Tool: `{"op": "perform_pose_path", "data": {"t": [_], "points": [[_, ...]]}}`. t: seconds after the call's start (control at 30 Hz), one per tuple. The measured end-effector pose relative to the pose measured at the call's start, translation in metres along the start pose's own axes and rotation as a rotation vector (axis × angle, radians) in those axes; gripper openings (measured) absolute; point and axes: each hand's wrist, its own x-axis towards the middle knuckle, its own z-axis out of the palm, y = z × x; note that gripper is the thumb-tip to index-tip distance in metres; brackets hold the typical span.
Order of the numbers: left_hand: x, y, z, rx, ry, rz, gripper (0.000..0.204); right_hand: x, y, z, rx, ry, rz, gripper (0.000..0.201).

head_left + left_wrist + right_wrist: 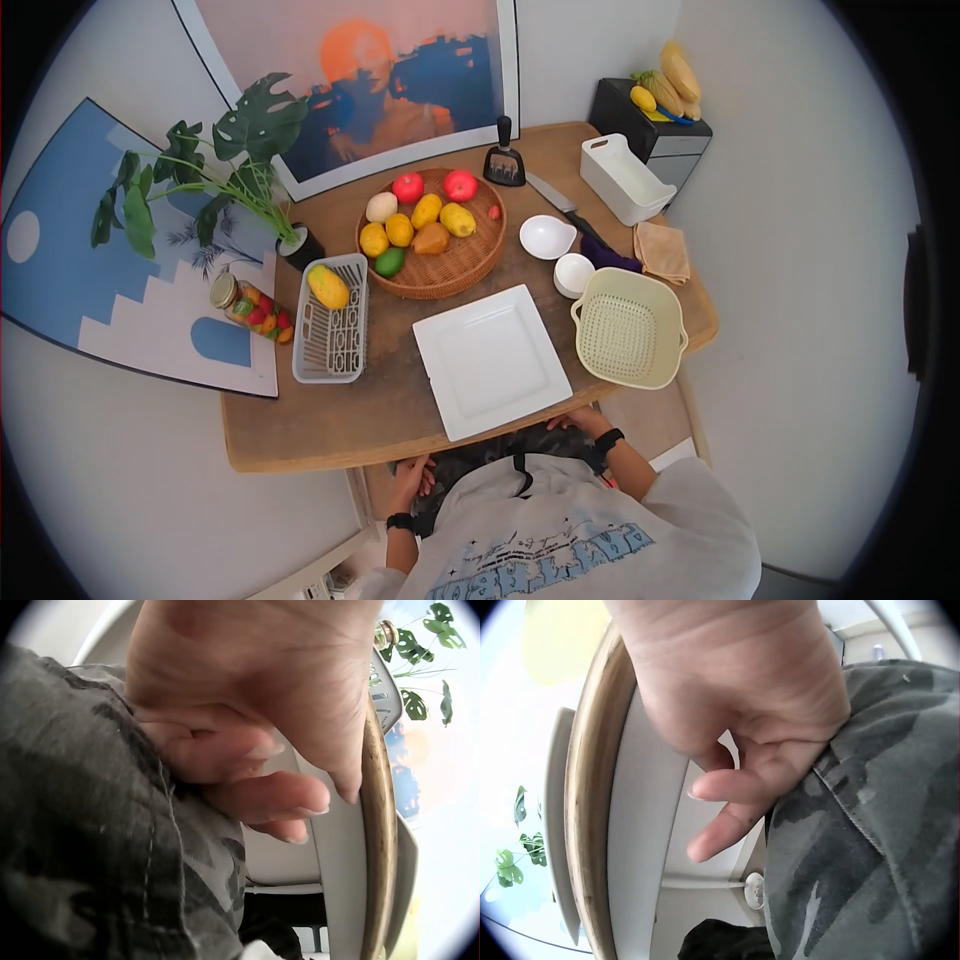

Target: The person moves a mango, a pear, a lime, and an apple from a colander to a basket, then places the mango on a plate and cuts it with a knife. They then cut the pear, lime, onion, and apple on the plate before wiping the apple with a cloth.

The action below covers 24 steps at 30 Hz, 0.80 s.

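My left hand (412, 478) rests by the camouflage trousers (82, 795), below the table's front edge. Its fingers hang loosely curled around nothing in the left wrist view. On the other side, my right hand (578, 420) lies against the trousers just under the table edge, fingers loosely bent and holding nothing. Nearest to both hands on the table is a square white plate (433, 398). A cream colander (680, 345) stands beyond the right hand, and a grey plastic basket (300, 345) with a yellow mango-like fruit (328, 287) stands at the left.
A round wicker basket (470, 268) holds several fruits. Behind the plate are two white bowls (547, 237), a knife (552, 193), a black-handled slicer (504, 165), a white bin (625, 185) and a folded cloth (661, 252). A jar (255, 308) and potted plant (297, 246) stand left.
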Motion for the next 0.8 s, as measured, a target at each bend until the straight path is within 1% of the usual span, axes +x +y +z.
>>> {"op": "perform_pose_path", "data": {"t": [0.1, 0.2, 0.23, 0.33, 0.37, 0.43, 0.47, 0.5, 0.53, 0.57, 0.63, 0.67, 0.73, 0.8], "points": [[-0.004, 0.004, -0.005, 0.000, -0.023, 0.000, 0.046, -0.009, -0.010, 0.002, 0.064, 0.037, 0.011, 0.029], [-0.013, 0.005, -0.007, 0.006, -0.024, 0.028, 0.044, -0.021, -0.026, 0.007, -0.002, -0.015, 0.037, 0.030], [-0.016, 0.005, -0.009, 0.030, -0.035, 0.031, 0.043, -0.020, -0.025, 0.008, -0.004, -0.019, 0.051, 0.035], [-0.023, 0.000, -0.005, -0.163, -0.039, 0.152, 0.048, -0.014, -0.004, 0.007, 0.052, 0.021, -0.033, 0.036], [-0.020, -0.005, -0.008, -0.253, -0.063, 0.202, 0.056, -0.011, 0.002, 0.005, 0.040, 0.022, -0.056, 0.035], [-0.004, -0.013, -0.011, -0.386, -0.011, 0.195, 0.060, -0.007, 0.003, 0.005, 0.011, 0.018, -0.100, 0.034], [0.001, -0.016, -0.011, -0.456, 0.017, 0.193, 0.063, -0.007, 0.000, 0.007, 0.039, 0.017, -0.084, 0.032], [0.005, -0.019, -0.011, -0.431, 0.096, 0.197, 0.063, -0.009, -0.002, 0.007, 0.065, 0.015, -0.067, 0.029], [0.008, -0.013, -0.006, -0.408, 0.175, 0.198, 0.064, -0.013, -0.008, 0.008, 0.088, 0.013, -0.047, 0.027], [0.011, -0.007, -0.001, -0.388, 0.256, 0.195, 0.065, -0.018, -0.021, 0.014, 0.044, 0.061, -0.011, 0.027], [0.018, -0.014, 0.006, -0.458, 0.244, 0.236, 0.066, -0.029, -0.047, 0.033, -0.059, 0.142, 0.096, 0.028], [0.024, -0.017, 0.007, -0.484, 0.237, 0.256, 0.066, -0.033, -0.056, 0.038, -0.148, 0.124, 0.099, 0.029], [0.031, -0.027, 0.004, -0.481, 0.210, 0.237, 0.066, -0.045, -0.064, 0.047, -0.314, 0.077, 0.115, 0.030], [0.030, -0.026, 0.002, -0.480, 0.185, 0.233, 0.066, -0.061, -0.072, 0.048, -0.491, -0.046, 0.031, 0.034]]}}
